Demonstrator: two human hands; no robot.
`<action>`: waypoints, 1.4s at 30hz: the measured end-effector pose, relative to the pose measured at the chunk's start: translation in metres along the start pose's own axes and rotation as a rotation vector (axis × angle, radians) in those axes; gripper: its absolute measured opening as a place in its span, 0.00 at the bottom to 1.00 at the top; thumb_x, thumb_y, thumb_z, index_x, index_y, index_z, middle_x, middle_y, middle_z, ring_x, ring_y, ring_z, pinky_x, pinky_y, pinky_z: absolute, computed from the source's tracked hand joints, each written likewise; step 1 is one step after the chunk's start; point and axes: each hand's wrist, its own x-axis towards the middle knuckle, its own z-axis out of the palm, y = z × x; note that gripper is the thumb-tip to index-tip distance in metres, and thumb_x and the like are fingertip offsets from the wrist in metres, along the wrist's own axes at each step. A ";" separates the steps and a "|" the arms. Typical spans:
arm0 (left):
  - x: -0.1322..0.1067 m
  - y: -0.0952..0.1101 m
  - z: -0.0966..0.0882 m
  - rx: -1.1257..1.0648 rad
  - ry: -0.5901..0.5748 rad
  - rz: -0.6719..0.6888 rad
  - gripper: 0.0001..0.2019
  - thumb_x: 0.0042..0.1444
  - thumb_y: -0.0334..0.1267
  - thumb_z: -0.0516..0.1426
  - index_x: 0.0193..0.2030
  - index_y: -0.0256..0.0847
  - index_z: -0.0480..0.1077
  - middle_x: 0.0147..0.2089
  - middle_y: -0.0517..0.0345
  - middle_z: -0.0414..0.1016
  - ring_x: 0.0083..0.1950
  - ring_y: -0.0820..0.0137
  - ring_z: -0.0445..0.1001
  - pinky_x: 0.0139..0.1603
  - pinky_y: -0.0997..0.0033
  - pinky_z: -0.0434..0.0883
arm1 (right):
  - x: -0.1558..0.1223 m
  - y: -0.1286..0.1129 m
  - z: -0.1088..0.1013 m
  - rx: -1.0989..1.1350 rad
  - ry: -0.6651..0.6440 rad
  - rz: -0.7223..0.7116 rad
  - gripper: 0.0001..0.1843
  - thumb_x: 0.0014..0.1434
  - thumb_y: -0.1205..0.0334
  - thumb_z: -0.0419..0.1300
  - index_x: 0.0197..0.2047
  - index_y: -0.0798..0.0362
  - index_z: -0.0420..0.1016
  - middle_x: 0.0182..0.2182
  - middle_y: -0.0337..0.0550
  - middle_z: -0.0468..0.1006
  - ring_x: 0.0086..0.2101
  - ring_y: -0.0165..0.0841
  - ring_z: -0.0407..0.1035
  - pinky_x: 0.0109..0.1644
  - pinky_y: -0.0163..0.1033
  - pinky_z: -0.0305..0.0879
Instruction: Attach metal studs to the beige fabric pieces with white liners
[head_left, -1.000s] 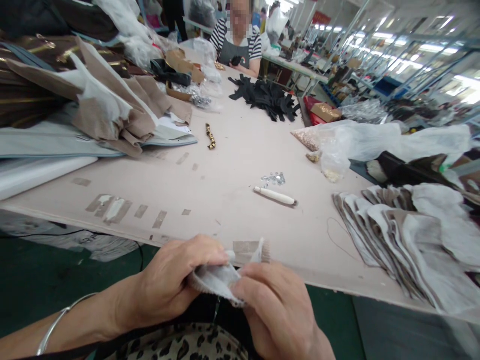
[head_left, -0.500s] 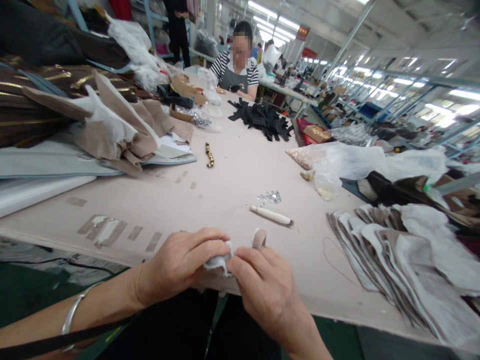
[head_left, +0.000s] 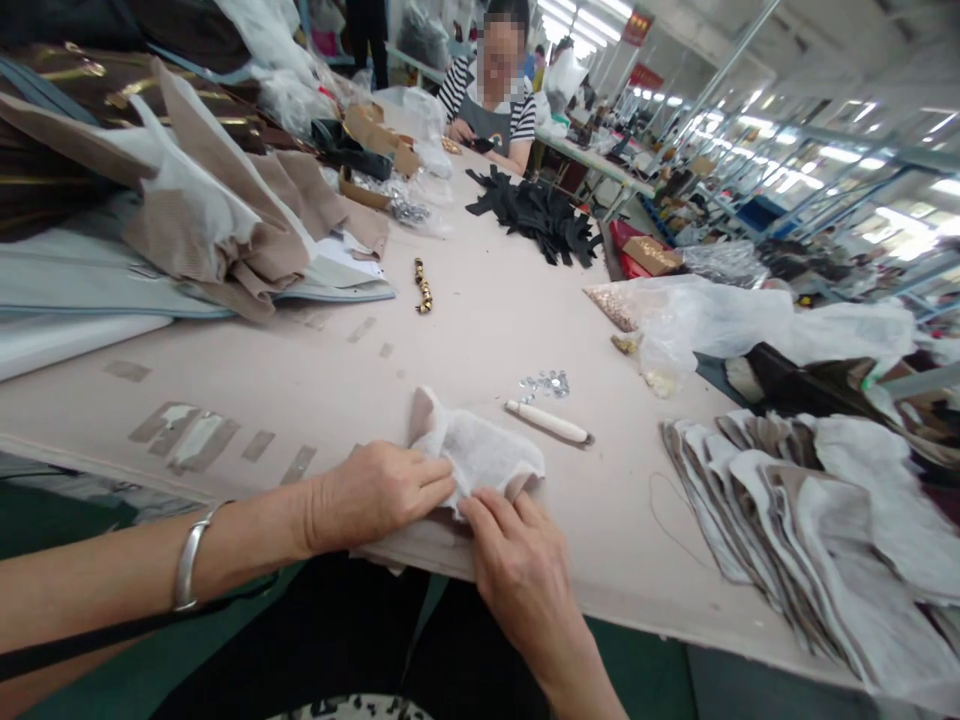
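A white-backed piece of fabric (head_left: 484, 445) with a beige face showing at its curled edges lies at the table's front edge. My left hand (head_left: 386, 490) pinches its near left edge. Close beside it, my right hand (head_left: 514, 540) grips the near right edge, fingers closed. Beyond the fabric lies a white pen-like tool (head_left: 549, 423) with dark ends. Several small silvery discs (head_left: 551, 383) are scattered just past the tool.
Stacked beige-and-white fabric pieces (head_left: 795, 520) lie at right, near plastic bags (head_left: 697, 315). Black strips (head_left: 532, 215) are heaped farther back, before a seated person (head_left: 491, 100). A gold metal string of parts (head_left: 423, 286) lies mid-table. Crumpled fabric (head_left: 217, 220) fills the left.
The fabric, bunched between my hands before, is now spread out with its white side up. My hands still hold its near edge. The view has shifted slightly.
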 end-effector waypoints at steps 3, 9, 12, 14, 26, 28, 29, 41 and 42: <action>-0.009 0.003 -0.007 0.030 -0.051 0.004 0.10 0.66 0.25 0.53 0.47 0.36 0.73 0.45 0.51 0.82 0.30 0.70 0.77 0.27 0.72 0.71 | -0.010 -0.010 -0.003 0.063 -0.020 0.067 0.14 0.66 0.73 0.56 0.50 0.55 0.79 0.46 0.49 0.85 0.37 0.41 0.73 0.40 0.43 0.71; -0.018 0.006 -0.011 -0.021 -0.150 -0.050 0.20 0.62 0.20 0.51 0.58 0.36 0.71 0.57 0.48 0.80 0.33 0.72 0.79 0.31 0.73 0.72 | -0.020 -0.003 -0.028 0.165 -0.118 0.141 0.14 0.69 0.70 0.55 0.54 0.54 0.78 0.50 0.49 0.84 0.43 0.42 0.80 0.45 0.44 0.78; -0.019 0.007 -0.011 -0.034 -0.217 -0.066 0.21 0.62 0.21 0.51 0.59 0.37 0.71 0.58 0.49 0.80 0.33 0.71 0.80 0.30 0.73 0.72 | -0.013 0.008 -0.048 0.171 -0.097 0.216 0.13 0.72 0.67 0.54 0.55 0.54 0.76 0.51 0.51 0.83 0.46 0.40 0.81 0.47 0.42 0.78; -0.020 0.007 -0.011 -0.034 -0.251 -0.075 0.21 0.62 0.22 0.52 0.59 0.37 0.70 0.59 0.50 0.79 0.33 0.70 0.79 0.29 0.71 0.72 | -0.003 0.013 -0.054 0.172 -0.077 0.247 0.12 0.72 0.67 0.54 0.54 0.53 0.76 0.48 0.50 0.84 0.45 0.38 0.80 0.47 0.40 0.76; -0.020 0.007 -0.011 -0.066 -0.196 -0.079 0.21 0.66 0.23 0.46 0.61 0.33 0.71 0.59 0.49 0.79 0.32 0.68 0.78 0.30 0.65 0.74 | 0.046 0.026 0.006 0.547 -0.409 0.533 0.06 0.64 0.66 0.63 0.39 0.50 0.82 0.31 0.38 0.83 0.32 0.32 0.75 0.38 0.36 0.64; -0.020 0.006 -0.011 -0.085 -0.186 -0.075 0.21 0.68 0.24 0.44 0.60 0.32 0.71 0.59 0.49 0.80 0.31 0.68 0.77 0.29 0.64 0.74 | 0.053 0.029 0.005 0.560 -0.491 0.590 0.05 0.63 0.63 0.63 0.36 0.49 0.81 0.27 0.36 0.81 0.28 0.30 0.72 0.34 0.35 0.60; -0.020 0.006 -0.010 -0.092 -0.179 -0.073 0.21 0.68 0.24 0.44 0.60 0.32 0.71 0.59 0.49 0.80 0.31 0.68 0.77 0.28 0.64 0.74 | 0.057 0.031 0.004 0.554 -0.527 0.605 0.06 0.63 0.62 0.64 0.34 0.49 0.81 0.25 0.35 0.80 0.27 0.30 0.70 0.33 0.35 0.58; -0.024 0.007 -0.010 -0.102 -0.209 -0.059 0.24 0.66 0.24 0.45 0.64 0.32 0.71 0.69 0.48 0.72 0.30 0.69 0.75 0.29 0.64 0.71 | 0.074 0.038 0.008 0.526 -0.662 0.593 0.06 0.60 0.64 0.63 0.31 0.51 0.78 0.22 0.35 0.77 0.25 0.29 0.67 0.32 0.36 0.52; -0.025 0.007 -0.009 -0.112 -0.220 -0.056 0.25 0.65 0.23 0.46 0.65 0.32 0.70 0.69 0.48 0.72 0.31 0.69 0.75 0.30 0.64 0.72 | 0.074 0.038 0.008 0.538 -0.657 0.603 0.06 0.60 0.64 0.64 0.31 0.51 0.78 0.22 0.35 0.77 0.25 0.29 0.67 0.32 0.36 0.53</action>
